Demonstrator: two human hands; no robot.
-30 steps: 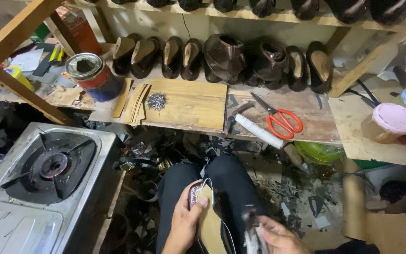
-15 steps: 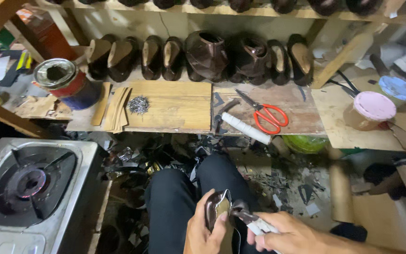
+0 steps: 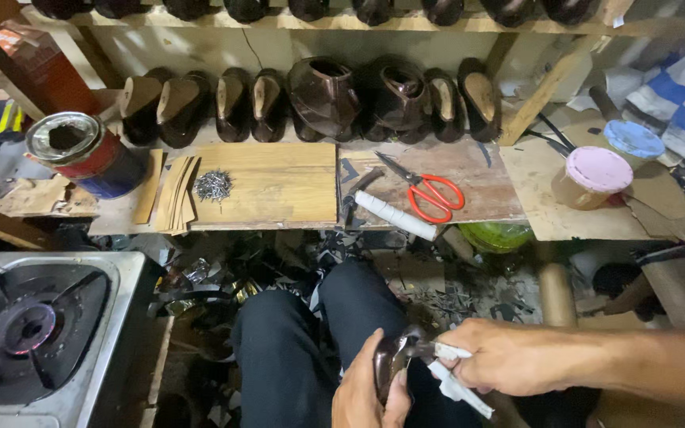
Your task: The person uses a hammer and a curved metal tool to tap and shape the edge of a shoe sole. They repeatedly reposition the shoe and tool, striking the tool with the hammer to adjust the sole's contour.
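Low over the person's lap, the left hand (image 3: 366, 392) grips a dark shoe upper (image 3: 390, 361) while the right hand (image 3: 509, 357) clenches white-handled pliers (image 3: 445, 372) biting its edge, well below the worktop (image 3: 279, 186) carrying red-handled scissors (image 3: 426, 190).

The pale wooden board (image 3: 279, 184) on the bench offers the widest bare surface, bounded on its left by a small heap of grey nails (image 3: 213, 185) and a stack of tan leather strips (image 3: 174, 192). To its right, a white-handled hammer (image 3: 386, 211) and red-handled scissors (image 3: 428, 190) lie across the darker plank. Behind, a row of dark brown shoes (image 3: 319, 99) blocks the shelf. At far left stand an open red-and-blue tin can (image 3: 81, 154) and, lower, a steel gas stove (image 3: 37, 333).
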